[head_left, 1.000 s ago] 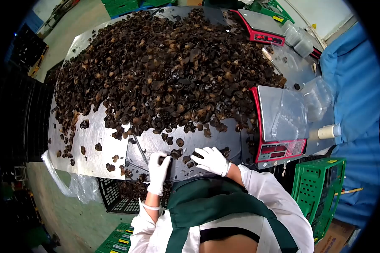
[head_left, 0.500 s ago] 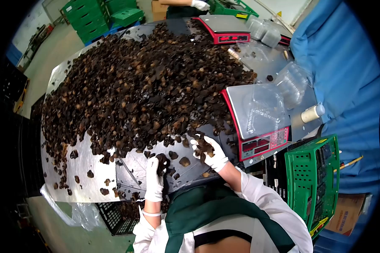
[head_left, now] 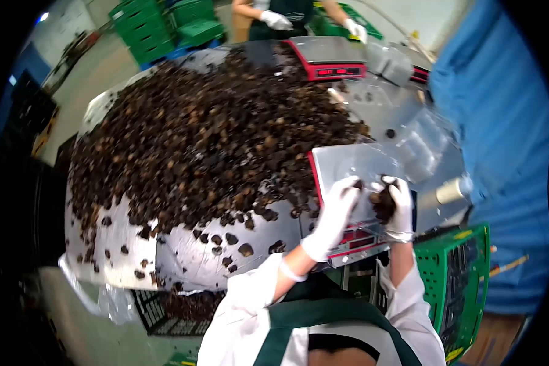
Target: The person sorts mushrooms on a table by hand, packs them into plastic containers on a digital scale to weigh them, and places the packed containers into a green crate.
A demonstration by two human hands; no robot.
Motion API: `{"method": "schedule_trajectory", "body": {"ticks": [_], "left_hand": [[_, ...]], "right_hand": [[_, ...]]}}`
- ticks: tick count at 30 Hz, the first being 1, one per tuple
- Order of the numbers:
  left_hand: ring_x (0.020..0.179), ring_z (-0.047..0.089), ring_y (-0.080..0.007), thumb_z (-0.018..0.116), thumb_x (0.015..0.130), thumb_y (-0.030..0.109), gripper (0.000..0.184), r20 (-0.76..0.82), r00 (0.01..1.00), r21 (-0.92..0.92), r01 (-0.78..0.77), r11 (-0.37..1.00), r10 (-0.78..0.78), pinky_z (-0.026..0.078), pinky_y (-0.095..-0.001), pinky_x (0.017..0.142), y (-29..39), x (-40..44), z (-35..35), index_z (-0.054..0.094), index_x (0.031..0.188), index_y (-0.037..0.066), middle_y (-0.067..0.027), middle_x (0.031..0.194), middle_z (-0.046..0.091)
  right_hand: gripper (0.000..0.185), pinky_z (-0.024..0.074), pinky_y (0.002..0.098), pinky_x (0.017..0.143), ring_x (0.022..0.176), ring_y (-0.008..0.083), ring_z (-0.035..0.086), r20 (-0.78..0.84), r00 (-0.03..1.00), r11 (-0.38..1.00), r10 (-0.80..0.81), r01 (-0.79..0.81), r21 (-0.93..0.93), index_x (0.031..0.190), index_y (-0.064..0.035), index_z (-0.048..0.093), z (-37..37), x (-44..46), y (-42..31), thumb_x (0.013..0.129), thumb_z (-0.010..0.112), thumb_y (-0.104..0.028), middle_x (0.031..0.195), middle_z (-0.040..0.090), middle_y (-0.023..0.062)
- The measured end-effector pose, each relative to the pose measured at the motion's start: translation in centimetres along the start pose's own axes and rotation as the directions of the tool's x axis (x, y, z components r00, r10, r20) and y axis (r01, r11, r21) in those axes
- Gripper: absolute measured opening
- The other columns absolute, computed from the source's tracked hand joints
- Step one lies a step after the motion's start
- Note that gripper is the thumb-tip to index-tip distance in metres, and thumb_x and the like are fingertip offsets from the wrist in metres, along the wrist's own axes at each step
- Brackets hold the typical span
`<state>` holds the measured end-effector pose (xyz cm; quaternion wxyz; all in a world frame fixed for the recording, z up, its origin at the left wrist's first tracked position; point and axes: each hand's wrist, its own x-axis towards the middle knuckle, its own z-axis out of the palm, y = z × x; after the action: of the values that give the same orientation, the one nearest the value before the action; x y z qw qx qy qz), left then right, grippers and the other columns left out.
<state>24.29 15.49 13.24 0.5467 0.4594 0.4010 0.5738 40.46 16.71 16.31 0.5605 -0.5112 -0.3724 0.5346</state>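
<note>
My left hand [head_left: 337, 215], in a white glove, is over the near scale [head_left: 338, 160] with its fingers closed; a dark bit of wood ear mushroom [head_left: 358, 184] shows at the fingertips. Beside it, my gloved right hand [head_left: 401, 206] grips a clump of dark brown wood ear mushrooms [head_left: 382, 204] above the scale's right side. A clear plastic container on the scale is mostly blurred and partly behind my hands. To the left spreads a wide heap of wood ear mushrooms [head_left: 207, 140] on the metal table [head_left: 195, 259].
A second red scale [head_left: 332, 52] stands at the back, near a co-worker's gloved hands [head_left: 277, 20]. Clear plastic containers [head_left: 418, 146] and a white bottle [head_left: 453, 190] are at right. A green crate [head_left: 433, 268] stands near my right side; a black crate [head_left: 146, 317] is below the table edge.
Both hands have moved right from the table's front to above the near scale, the right one carrying the mushrooms. The view has shifted slightly. More of the co-worker shows at the back.
</note>
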Motion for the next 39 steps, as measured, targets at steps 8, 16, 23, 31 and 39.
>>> {"method": "schedule_trajectory", "body": {"ticks": [8,16,23,31,39], "left_hand": [[0.130,0.042,-0.0342,0.064,0.084,0.009,0.031,0.140,0.954,0.374,-0.299,0.878,0.265,0.034,-0.0416,0.108,-1.7,-3.3,0.7,0.060,0.114,0.007,-0.0162,0.131,0.052],[0.079,0.059,-0.0263,0.066,0.082,0.012,0.009,-0.525,0.819,0.718,0.281,0.637,0.231,0.048,-0.0361,0.073,-3.1,-18.3,-17.7,0.066,0.077,0.004,-0.0103,0.081,0.064],[0.086,0.057,-0.0256,0.075,0.075,0.018,0.034,-0.563,0.815,0.709,0.392,0.587,0.136,0.047,-0.0355,0.078,-4.0,-23.1,-23.9,0.063,0.104,0.003,-0.0115,0.091,0.059],[0.099,0.053,-0.0301,0.069,0.078,0.018,0.037,-0.067,0.989,0.955,0.025,0.297,0.133,0.045,-0.0394,0.081,-5.9,-22.0,-24.3,0.061,0.112,0.008,-0.0110,0.114,0.058],[0.086,0.055,-0.0309,0.064,0.073,0.006,0.021,0.065,0.989,0.917,-0.112,0.382,0.135,0.048,-0.0390,0.074,-5.4,-20.9,-28.0,0.060,0.094,0.007,-0.0118,0.091,0.056]], "right_hand": [[0.026,0.0359,0.0358,0.103,0.118,0.0247,0.050,0.244,0.858,0.497,-0.453,0.469,-0.730,0.109,-0.0004,0.061,-4.3,0.9,-0.3,0.083,0.058,-0.001,0.123,0.056,0.0133],[0.021,0.0508,0.0338,0.083,0.090,0.0276,0.065,0.734,0.669,0.612,-0.120,0.632,-0.476,0.100,-0.0058,0.068,7.1,-4.1,5.0,0.080,0.068,-0.011,0.102,0.066,0.0123],[0.042,0.0503,0.0343,0.077,0.092,0.0252,0.057,0.972,0.231,0.098,0.038,0.967,-0.234,0.122,-0.0183,0.057,16.7,-8.8,20.5,0.080,0.061,-0.022,0.104,0.059,0.0098],[0.037,0.0516,0.0366,0.072,0.079,0.0263,0.060,0.687,0.727,0.525,0.018,0.578,-0.625,0.115,-0.0141,0.060,10.8,-5.9,15.8,0.078,0.066,-0.019,0.091,0.057,0.0097],[0.018,0.0510,0.0355,0.070,0.078,0.0271,0.062,0.655,0.755,0.432,0.044,0.577,-0.693,0.092,-0.0108,0.060,11.1,-9.9,19.1,0.077,0.067,-0.014,0.087,0.056,0.0090]]}}
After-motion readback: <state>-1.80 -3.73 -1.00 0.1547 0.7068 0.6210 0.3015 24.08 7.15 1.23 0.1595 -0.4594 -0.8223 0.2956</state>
